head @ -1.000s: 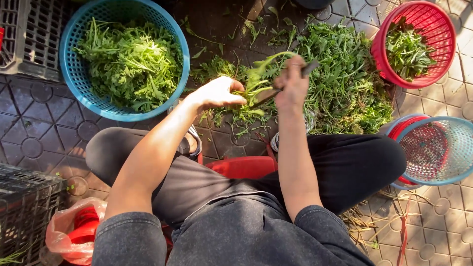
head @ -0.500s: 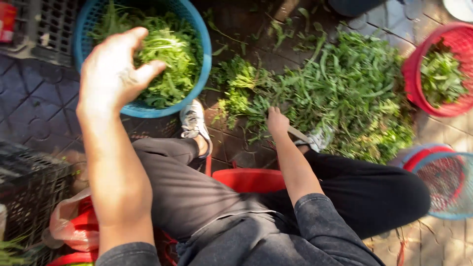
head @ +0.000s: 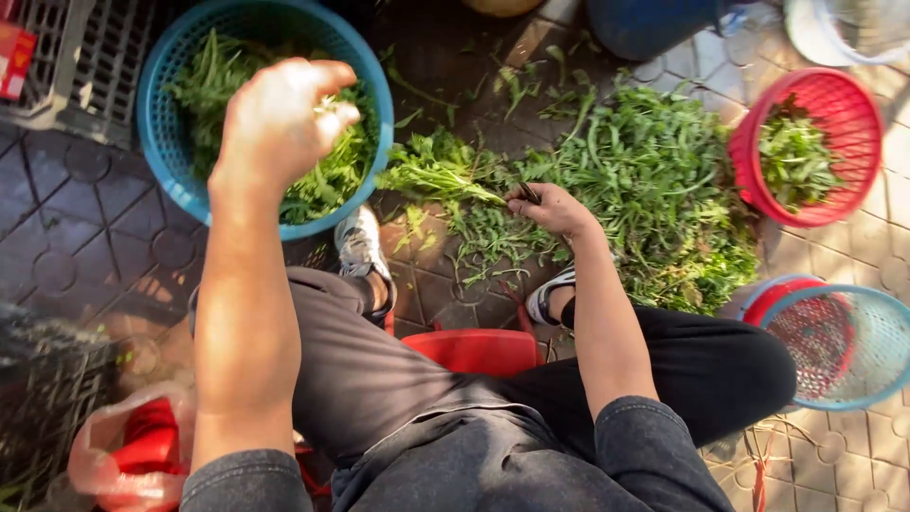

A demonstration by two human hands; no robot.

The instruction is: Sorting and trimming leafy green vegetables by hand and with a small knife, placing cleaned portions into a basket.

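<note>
The left hand (head: 280, 118), having swung from the pile, is now hovering loosely curled over the blue basket (head: 156, 123), greens (head: 327, 185) apparently dropped, while the right hand (head: 550, 207) is pinching a knife (head: 527, 193) at the pile of greens (head: 654, 180)

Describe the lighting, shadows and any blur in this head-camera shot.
Head view: warm low sunlight strikes the raised left hand and the red plastic basket of greens; the top middle paving lies in deep shadow; the left hand looks slightly soft from motion, while the right hand on the heap of loose greens is sharper.
</note>
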